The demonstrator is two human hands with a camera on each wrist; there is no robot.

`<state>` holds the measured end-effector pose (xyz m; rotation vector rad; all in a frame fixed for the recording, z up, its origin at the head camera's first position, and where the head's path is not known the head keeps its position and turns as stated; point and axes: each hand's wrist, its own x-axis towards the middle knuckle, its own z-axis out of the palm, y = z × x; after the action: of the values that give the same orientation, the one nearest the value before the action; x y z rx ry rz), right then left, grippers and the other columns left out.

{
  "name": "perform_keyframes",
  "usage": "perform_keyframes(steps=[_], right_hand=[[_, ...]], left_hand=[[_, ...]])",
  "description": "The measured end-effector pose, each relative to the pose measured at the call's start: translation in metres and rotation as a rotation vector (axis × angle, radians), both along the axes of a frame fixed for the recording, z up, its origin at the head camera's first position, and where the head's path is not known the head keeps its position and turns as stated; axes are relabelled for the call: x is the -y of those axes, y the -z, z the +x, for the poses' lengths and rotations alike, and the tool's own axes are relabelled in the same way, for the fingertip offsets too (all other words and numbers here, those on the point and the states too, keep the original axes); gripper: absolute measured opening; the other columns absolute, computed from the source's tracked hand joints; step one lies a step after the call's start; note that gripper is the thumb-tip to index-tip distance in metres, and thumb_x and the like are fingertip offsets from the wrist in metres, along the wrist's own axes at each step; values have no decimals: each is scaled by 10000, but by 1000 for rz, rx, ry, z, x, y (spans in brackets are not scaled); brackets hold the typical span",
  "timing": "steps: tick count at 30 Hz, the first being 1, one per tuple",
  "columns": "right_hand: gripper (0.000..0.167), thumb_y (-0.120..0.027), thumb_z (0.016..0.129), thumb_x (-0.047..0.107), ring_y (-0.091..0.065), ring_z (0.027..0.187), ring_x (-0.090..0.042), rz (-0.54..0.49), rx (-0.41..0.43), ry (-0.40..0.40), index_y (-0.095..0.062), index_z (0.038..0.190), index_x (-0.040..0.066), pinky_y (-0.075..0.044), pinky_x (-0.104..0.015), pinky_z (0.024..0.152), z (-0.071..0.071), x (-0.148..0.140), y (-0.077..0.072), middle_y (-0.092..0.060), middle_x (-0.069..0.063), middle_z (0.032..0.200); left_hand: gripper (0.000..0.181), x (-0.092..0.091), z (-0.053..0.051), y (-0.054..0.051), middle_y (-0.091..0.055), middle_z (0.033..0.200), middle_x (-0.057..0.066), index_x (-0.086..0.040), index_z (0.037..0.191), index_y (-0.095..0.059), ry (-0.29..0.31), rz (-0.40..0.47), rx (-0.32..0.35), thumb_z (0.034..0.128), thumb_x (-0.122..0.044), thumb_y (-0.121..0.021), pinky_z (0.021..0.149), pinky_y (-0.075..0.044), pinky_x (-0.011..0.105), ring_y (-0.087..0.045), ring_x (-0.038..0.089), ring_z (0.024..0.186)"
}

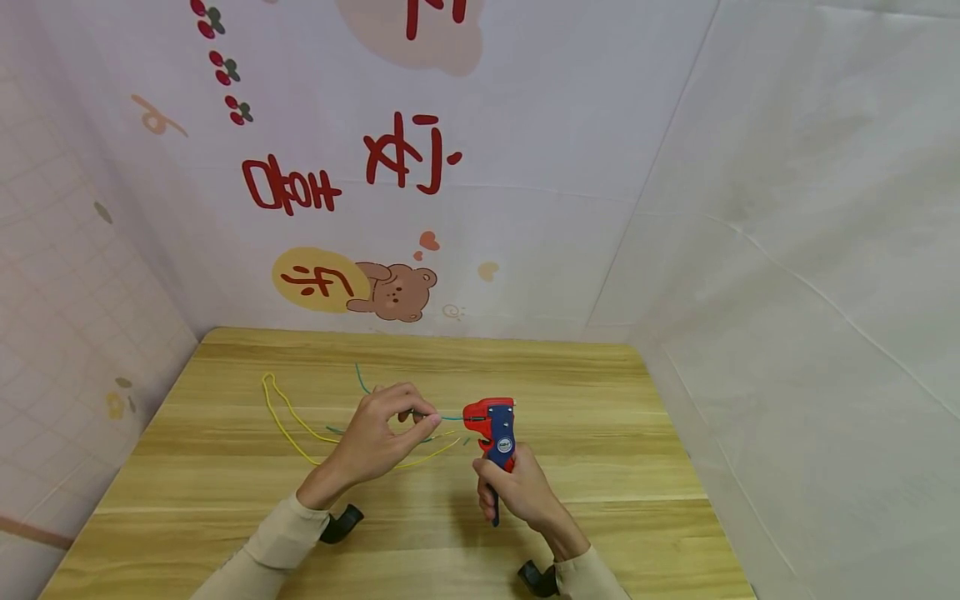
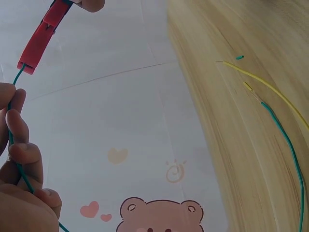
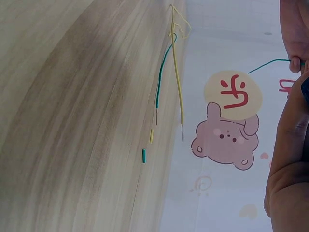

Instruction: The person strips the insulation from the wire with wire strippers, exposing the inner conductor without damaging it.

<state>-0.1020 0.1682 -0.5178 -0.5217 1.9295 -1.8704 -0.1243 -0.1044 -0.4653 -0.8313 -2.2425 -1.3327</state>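
Observation:
My left hand (image 1: 378,437) pinches a green wire (image 1: 451,418) between thumb and fingers, its tail trailing behind the hand. In my right hand (image 1: 519,490) is a red and blue wire stripper (image 1: 501,429), gripped by its handle with the head toward the left hand. The left wrist view shows the wire (image 2: 18,76) entering the front of the stripper's red head (image 2: 41,41), while the left fingers (image 2: 18,128) hold it just behind. How deep the wire goes is hidden. Most of the stripper is out of the right wrist view, which shows part of the right hand (image 3: 289,159).
A looped yellow wire (image 1: 281,423) and another green wire (image 2: 289,145), both with bared ends, lie on the wooden table (image 1: 600,467). Near those ends are a yellow insulation piece (image 2: 247,86) and a green one (image 2: 240,57). Printed sheets enclose the table's back and sides.

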Motion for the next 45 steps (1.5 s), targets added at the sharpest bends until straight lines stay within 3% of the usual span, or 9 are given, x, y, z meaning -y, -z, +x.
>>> perform_keyframes(steps=[6, 12, 19, 25, 30, 33, 35, 41, 45], right_hand=[[458, -614, 1115, 120, -591, 465, -109, -4, 15, 9, -507, 781, -174, -546, -295, 487, 1, 0, 0, -438, -405, 632], [459, -615, 1113, 122, -584, 459, -117, -6, 29, 19, -500, 785, -176, -540, -283, 486, 2, 1, 1, -429, -399, 635], [454, -608, 1110, 114, -579, 453, -117, -9, 38, 23, -497, 788, -185, -540, -282, 483, 1, 1, 2, -469, -245, 576], [470, -596, 1111, 95, -566, 440, -114, -17, 34, 24, -485, 756, -194, -530, -274, 474, 1, 1, 2, -454, -243, 563], [481, -594, 1108, 88, -561, 434, -105, -14, 38, 33, -480, 738, -198, -528, -266, 473, 1, 1, 2, -508, -41, 544], [487, -595, 1106, 86, -558, 431, -105, -8, 38, 40, -480, 728, -199, -528, -265, 472, 1, 1, 2, -520, -4, 550], [487, -595, 1104, 81, -558, 429, -106, -5, 36, 43, -481, 721, -197, -528, -268, 469, 1, 1, 3, -510, -46, 540], [481, -594, 1097, 67, -555, 420, -102, -9, 11, 49, -480, 703, -186, -520, -274, 451, 0, 3, 4, -415, -345, 572], [484, -584, 1094, 58, -551, 415, -98, -19, 6, 45, -473, 688, -180, -515, -274, 446, 0, 4, 4, -394, -394, 588]], left_hand=[[208, -1, 0, 1, -690, 872, -134, -273, 952, -821, 2, 9, -21, 979, -72, -864, 749, -392, 367, -565, 107, 780], [209, -1, 1, 3, -682, 862, -140, -281, 947, -821, -5, 11, -28, 977, -79, -866, 739, -393, 381, -536, 22, 798], [209, -2, 1, 4, -682, 865, -144, -283, 948, -822, -14, 8, -30, 976, -81, -867, 759, -369, 312, -526, 16, 800], [202, -3, 1, 4, -687, 864, -139, -272, 945, -822, -16, 8, -32, 976, -78, -867, 767, -364, 295, -525, 14, 797], [200, -3, 1, 4, -685, 863, -135, -269, 944, -822, -13, 9, -31, 975, -77, -867, 760, -373, 314, -531, 14, 800], [199, -3, 1, 4, -682, 863, -137, -271, 944, -822, -17, 6, -27, 976, -80, -867, 765, -365, 305, -527, 14, 801], [199, -3, 1, 5, -682, 863, -140, -273, 942, -823, -20, 4, -22, 977, -82, -867, 767, -360, 299, -526, 13, 801], [204, -4, 1, 5, -682, 863, -139, -279, 944, -820, -20, 11, -32, 979, -83, -864, 770, -355, 297, -520, 17, 800], [204, -4, 1, 5, -682, 861, -139, -277, 944, -820, -22, 10, -32, 978, -80, -864, 770, -352, 293, -550, 107, 769]])
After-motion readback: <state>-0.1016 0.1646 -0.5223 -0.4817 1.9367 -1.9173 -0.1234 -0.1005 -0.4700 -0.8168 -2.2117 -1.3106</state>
